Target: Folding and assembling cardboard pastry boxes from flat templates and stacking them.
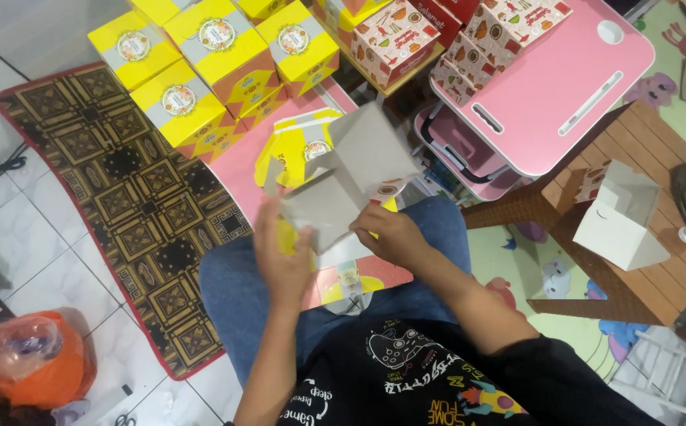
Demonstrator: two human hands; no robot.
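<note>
Head view: your left hand point(284, 256) and right hand point(390, 235) both grasp a half-folded cardboard box point(351, 177), grey inside, yellow outside, held above your lap. Stacked yellow boxes point(217, 55) stand beyond on the patterned mat point(134, 197); pink folding table point(572, 79) at right.

Both forearms reach forward from the bottom of the view, over the lap in blue jeans, and come together in front of the body. The left hand point(281, 256) stands upright with its back toward the camera, fingers raised and slightly blurred, its grip closed on the near left edge of what it holds. The right hand point(390, 235) lies lower and flatter, palm down, fingers curled and thumb tucked forward, pinching the right side. The right forearm is bare to the black sleeve, bent at the elbow; the left runs almost straight up.
</note>
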